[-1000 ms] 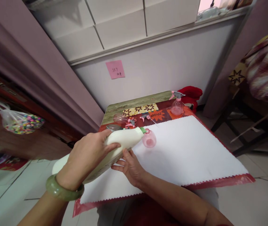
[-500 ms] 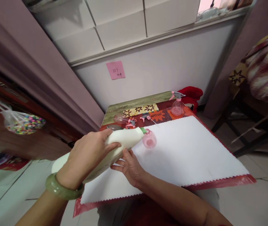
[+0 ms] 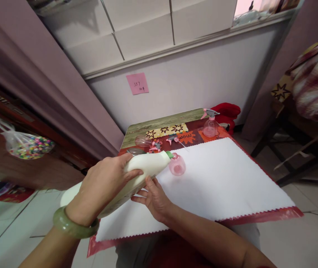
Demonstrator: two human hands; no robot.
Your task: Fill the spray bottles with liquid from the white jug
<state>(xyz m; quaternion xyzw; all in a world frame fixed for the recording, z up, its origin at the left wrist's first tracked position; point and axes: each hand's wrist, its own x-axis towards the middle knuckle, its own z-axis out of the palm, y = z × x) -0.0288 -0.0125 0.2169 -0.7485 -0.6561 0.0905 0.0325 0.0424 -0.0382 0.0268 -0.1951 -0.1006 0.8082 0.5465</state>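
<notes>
My left hand, with a green bangle at the wrist, is wrapped round a large white bottle that is tilted on its side. Its green spout touches the mouth of a small pink bottle standing on the white cloth. Under the white bottle my right hand props it from below, fingers curled against its underside.
A pink spray bottle with a trigger head stands at the table's far right. Loose trigger heads and clear bottles lie at the far left. A red object sits behind the table, a chair at the right.
</notes>
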